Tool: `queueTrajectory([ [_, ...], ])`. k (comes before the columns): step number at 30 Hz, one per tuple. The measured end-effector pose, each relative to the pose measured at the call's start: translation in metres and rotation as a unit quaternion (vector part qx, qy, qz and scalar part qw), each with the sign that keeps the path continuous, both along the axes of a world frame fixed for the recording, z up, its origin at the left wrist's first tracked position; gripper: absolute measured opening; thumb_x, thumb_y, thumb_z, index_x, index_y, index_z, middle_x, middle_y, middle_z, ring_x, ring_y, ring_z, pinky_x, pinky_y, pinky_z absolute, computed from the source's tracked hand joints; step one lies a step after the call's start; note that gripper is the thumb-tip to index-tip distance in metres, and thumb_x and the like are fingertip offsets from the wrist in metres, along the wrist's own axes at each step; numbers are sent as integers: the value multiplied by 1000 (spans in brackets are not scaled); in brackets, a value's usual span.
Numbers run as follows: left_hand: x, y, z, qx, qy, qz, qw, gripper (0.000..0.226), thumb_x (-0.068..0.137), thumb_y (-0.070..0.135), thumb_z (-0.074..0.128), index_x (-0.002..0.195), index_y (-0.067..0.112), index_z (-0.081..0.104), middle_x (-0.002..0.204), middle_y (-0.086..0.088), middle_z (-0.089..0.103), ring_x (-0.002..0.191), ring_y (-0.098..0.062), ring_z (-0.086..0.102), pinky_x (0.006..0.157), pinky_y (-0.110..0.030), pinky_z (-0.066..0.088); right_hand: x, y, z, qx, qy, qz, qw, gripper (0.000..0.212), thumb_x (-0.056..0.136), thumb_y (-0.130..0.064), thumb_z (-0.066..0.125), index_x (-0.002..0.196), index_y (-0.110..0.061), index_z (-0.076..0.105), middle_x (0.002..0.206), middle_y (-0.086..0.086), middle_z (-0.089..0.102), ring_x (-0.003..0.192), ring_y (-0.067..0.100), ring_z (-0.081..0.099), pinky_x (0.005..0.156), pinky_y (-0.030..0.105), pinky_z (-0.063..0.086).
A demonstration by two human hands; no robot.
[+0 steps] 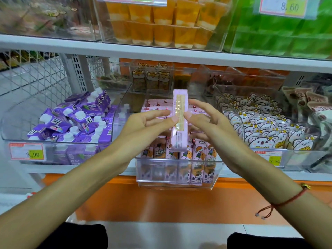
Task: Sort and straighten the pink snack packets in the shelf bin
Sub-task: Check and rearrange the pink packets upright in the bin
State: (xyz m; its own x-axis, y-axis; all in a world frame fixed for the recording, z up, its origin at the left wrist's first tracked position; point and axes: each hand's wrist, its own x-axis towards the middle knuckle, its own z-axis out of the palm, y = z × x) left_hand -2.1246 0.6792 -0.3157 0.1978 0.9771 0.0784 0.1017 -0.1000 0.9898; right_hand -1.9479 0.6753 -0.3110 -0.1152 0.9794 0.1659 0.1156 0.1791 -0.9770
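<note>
We hold one pink snack packet (180,121) upright above the clear shelf bin (177,170), our left hand (143,125) and right hand (213,125) each pinching a long edge between thumb and fingers. Below it, the bin's front row shows about five more pink packets (199,155) standing on end, with flatter ones behind. The bin juts past the shelf edge, between a bin of purple pouches (71,121) and one of bear-printed packets (264,126).
</note>
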Motion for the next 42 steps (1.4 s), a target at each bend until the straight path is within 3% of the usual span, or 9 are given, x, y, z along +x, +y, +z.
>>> queueTrajectory([
  [4, -1, 1, -2, 94, 0, -25, 995, 37, 87, 10, 65, 113, 35, 60, 119, 15, 64, 106, 0, 64, 88, -8, 47, 2, -2, -1, 70, -54, 28, 996, 38, 87, -17, 67, 121, -30, 58, 112, 2, 65, 97, 9, 64, 85, 20, 51],
  [10, -2, 3, -4, 119, -2, -51, 992, 39, 90, 3, 60, 115, 33, 58, 125, 13, 61, 114, -1, 60, 100, -18, 45, 1, -2, -5, 110, -55, 39, 992, 36, 85, -13, 68, 117, -26, 59, 112, 5, 64, 99, 12, 62, 85, 18, 49],
  [16, -3, 5, -7, 121, -5, -35, 992, 34, 90, 10, 62, 115, 33, 57, 119, 15, 64, 105, 1, 64, 89, -14, 50, -2, -4, -7, 144, -85, 6, 986, 47, 86, -22, 67, 128, -36, 50, 123, -7, 57, 107, 2, 58, 91, 17, 47],
  [20, -1, 6, -4, 87, -102, 43, 990, 32, 87, 17, 65, 118, 17, 57, 110, 2, 70, 96, -7, 69, 72, -20, 57, -4, -7, -7, 196, -116, -45, 973, 65, 82, -27, 72, 136, -36, 37, 131, -15, 48, 118, -5, 48, 96, 11, 40],
  [26, 6, 2, -3, 57, -123, 47, 990, 46, 79, 26, 70, 120, 12, 55, 111, -1, 71, 92, -10, 71, 69, -19, 57, -13, -8, -7, 236, -128, -38, 962, 34, 85, -8, 70, 115, -17, 58, 111, -12, 62, 105, 4, 57, 88, 21, 48],
  [31, -10, 8, 2, 108, -138, 32, 984, 69, 82, 19, 70, 141, 33, 38, 137, 14, 54, 118, -2, 58, 90, -25, 53, 0, -2, -1, 162, -43, -6, 986, 29, 86, -16, 68, 114, -23, 62, 106, -13, 69, 98, 3, 64, 83, 17, 51],
  [37, -8, 5, 1, 124, -125, 67, 982, 38, 72, 31, 74, 106, 18, 62, 106, 7, 70, 90, -3, 70, 71, -21, 57, 9, 6, -1, 51, 80, 21, 995, 43, 71, -33, 72, 112, -22, 64, 114, -2, 69, 97, 16, 69, 82, 24, 53],
  [39, -6, 5, -2, 110, -119, 100, 982, 33, 65, 40, 75, 89, 23, 60, 102, 5, 71, 88, -8, 71, 73, -28, 59, 9, 9, -3, 57, 85, -1, 995, 44, 69, -34, 73, 110, -20, 65, 114, 1, 69, 101, 18, 68, 84, 25, 53],
  [42, -3, 4, -6, 97, -86, 113, 985, 36, 71, 35, 76, 100, 21, 60, 103, 9, 69, 87, -7, 71, 87, -36, 56, 7, 15, -7, 44, 98, -12, 994, 37, 72, -33, 71, 105, -19, 68, 105, 1, 72, 96, 14, 68, 84, 22, 53],
])
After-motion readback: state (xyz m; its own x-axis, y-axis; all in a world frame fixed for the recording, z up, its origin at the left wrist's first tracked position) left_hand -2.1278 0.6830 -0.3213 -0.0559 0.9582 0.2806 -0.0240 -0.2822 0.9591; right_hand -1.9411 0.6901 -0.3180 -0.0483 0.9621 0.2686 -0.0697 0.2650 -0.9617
